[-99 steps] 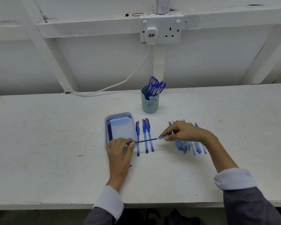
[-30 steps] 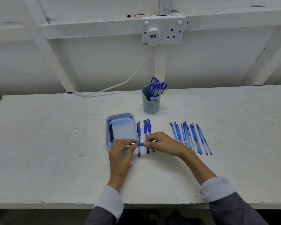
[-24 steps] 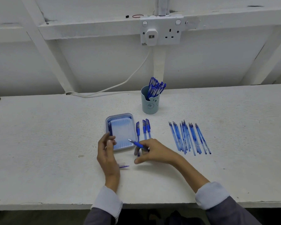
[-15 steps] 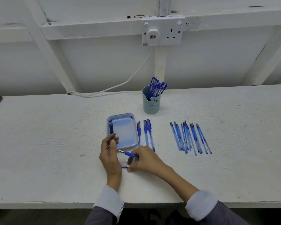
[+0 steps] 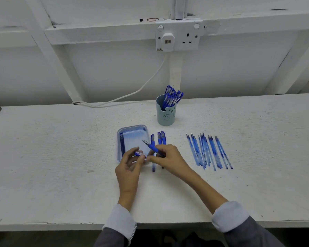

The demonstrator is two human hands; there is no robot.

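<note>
Grip of right hand (image 5: 168, 157) is pinching a blue plastic pen (image 5: 152, 147), its tip pointing over the clear rectangular plastic tray (image 5: 119, 139). Grip of left hand (image 5: 128, 168) is pinching a small blue-and-clear pen cap (image 5: 138, 154) at the tray's near edge.

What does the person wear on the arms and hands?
The left hand and right hand are bare, with no gloves, rings or watch showing. Dark grey sleeves end in pale folded-back cuffs; the left cuff carries a row of small beads along its edge.
</note>
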